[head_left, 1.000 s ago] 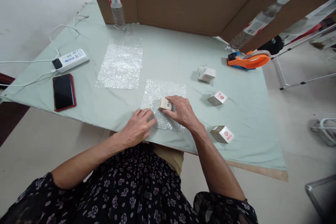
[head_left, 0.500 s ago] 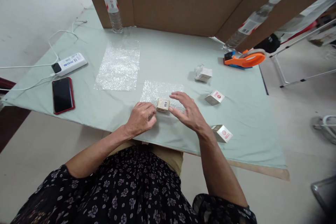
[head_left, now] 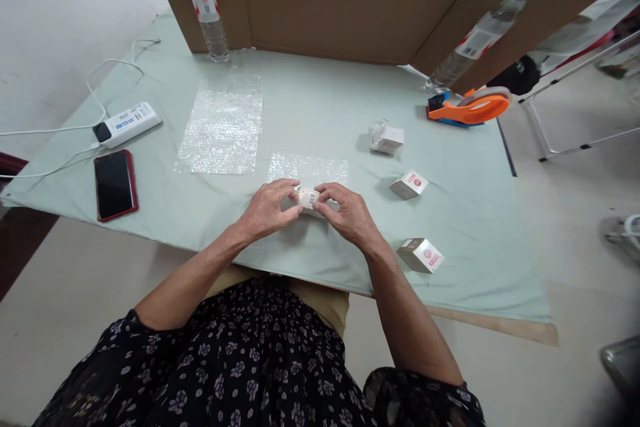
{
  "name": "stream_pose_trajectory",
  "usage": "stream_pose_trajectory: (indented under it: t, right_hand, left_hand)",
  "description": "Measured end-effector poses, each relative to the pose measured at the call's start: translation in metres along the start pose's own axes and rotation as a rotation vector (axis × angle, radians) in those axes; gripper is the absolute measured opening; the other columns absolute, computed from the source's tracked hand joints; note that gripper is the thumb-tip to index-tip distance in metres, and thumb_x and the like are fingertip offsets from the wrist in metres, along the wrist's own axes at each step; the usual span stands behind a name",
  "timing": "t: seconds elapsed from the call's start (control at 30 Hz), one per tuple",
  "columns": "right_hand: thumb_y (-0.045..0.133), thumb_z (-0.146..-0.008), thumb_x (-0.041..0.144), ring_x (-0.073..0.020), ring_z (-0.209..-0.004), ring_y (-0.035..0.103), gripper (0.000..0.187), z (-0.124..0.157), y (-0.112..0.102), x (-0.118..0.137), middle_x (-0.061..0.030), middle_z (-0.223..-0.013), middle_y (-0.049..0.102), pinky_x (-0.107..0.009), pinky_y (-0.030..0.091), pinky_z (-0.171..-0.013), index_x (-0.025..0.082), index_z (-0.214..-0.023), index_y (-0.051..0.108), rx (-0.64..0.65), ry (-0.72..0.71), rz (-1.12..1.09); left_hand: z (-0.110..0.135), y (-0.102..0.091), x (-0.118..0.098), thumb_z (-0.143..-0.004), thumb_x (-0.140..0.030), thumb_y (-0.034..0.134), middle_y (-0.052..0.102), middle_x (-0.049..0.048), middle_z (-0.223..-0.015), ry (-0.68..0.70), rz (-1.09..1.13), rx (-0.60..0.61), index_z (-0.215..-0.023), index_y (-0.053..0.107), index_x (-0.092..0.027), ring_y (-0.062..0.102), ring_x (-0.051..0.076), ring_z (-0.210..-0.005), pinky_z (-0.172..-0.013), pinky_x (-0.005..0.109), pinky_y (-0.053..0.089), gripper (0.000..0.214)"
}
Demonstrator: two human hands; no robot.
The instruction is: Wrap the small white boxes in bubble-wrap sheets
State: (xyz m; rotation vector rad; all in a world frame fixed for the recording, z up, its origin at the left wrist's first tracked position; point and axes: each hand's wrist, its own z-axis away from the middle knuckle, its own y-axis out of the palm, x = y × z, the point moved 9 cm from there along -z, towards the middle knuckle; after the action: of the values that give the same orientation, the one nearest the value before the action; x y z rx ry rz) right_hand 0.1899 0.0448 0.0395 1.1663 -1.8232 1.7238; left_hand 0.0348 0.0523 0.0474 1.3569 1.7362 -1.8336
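A small box (head_left: 308, 199) with a barcode on its upper face sits on a bubble wrap sheet (head_left: 310, 168) near the table's front edge. The box looks paler and hazy, with clear wrap seemingly over it. My left hand (head_left: 273, 209) pinches its left end between thumb and fingers. At the right end, my right hand (head_left: 346, 211) closes on it the same way. Part of the sheet is hidden under my hands. Off to the right stand two similar boxes, a white-and-gold box (head_left: 409, 184) and a nearer box (head_left: 421, 255).
A wrapped box (head_left: 387, 139) lies behind them. An orange tape dispenser (head_left: 467, 109) is at the back right. Another bubble wrap sheet (head_left: 220, 127), a phone (head_left: 116, 185) and a white power strip (head_left: 129, 125) lie left. Bottles (head_left: 207, 10) stand against the cardboard (head_left: 340, 3).
My right hand has moved left from beside the box and closed on its right end. My left fingers have opened out around the left end. The box's top now looks covered by clear wrap.
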Motion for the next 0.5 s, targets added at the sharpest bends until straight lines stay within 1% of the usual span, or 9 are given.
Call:
stream_pose_trajectory:
  t: [0.07,0.17,0.27,0.37,0.5]
  right_hand:
    - [0.062,-0.088,0.026,-0.0234,-0.103,0.069,0.009,0.002,-0.001,0.001,-0.0085,-0.113,0.074,-0.041,0.05,-0.094,0.023,-0.08,0.062,-0.026,0.0,-0.014]
    - [0.061,-0.089,0.028,-0.0233,-0.103,0.069,0.012,0.007,0.002,0.004,-0.008,-0.112,0.074,-0.04,0.05,-0.093,0.023,-0.078,0.062,-0.058,-0.001,-0.004]
    - [0.061,-0.09,0.029,-0.024,-0.103,0.069,0.014,0.014,0.006,0.008,-0.0075,-0.11,0.075,-0.04,0.05,-0.092,0.024,-0.078,0.062,-0.094,-0.005,0.001]
    - [0.06,-0.091,0.031,-0.0245,-0.102,0.07,0.015,0.022,0.01,0.009,-0.0072,-0.109,0.075,-0.04,0.05,-0.09,0.024,-0.078,0.062,-0.131,0.004,-0.001]
    - [0.059,-0.092,0.033,-0.0245,-0.102,0.07,0.015,0.03,0.013,0.01,-0.0068,-0.109,0.076,-0.042,0.048,-0.091,0.025,-0.08,0.063,-0.16,0.016,0.014]
  left_hand:
    - [-0.003,0.003,0.004,-0.085,-0.023,0.062,0.072,0.0092,-0.126,-0.034,0.111,-0.02,-0.08,0.065,-0.02,0.066,0.024,-0.118,-0.099,0.04,0.052,0.007]
    - [-0.005,0.006,0.009,-0.085,-0.021,0.063,0.075,0.0079,-0.114,-0.06,0.207,-0.072,-0.076,0.064,-0.019,0.07,0.022,-0.107,-0.093,0.036,0.054,0.009]
    - [-0.002,0.005,0.011,-0.083,-0.019,0.064,0.076,0.0069,-0.106,-0.042,0.232,-0.102,-0.074,0.064,-0.019,0.07,0.02,-0.101,-0.092,0.035,0.053,0.009]
    - [0.004,0.003,0.01,-0.083,-0.018,0.065,0.076,0.0062,-0.102,-0.022,0.242,-0.121,-0.073,0.065,-0.019,0.07,0.019,-0.098,-0.09,0.033,0.054,0.01]
    - [0.01,0.003,0.008,-0.084,-0.017,0.065,0.076,0.0054,-0.099,-0.006,0.237,-0.143,-0.072,0.065,-0.019,0.07,0.018,-0.095,-0.091,0.033,0.054,0.011]
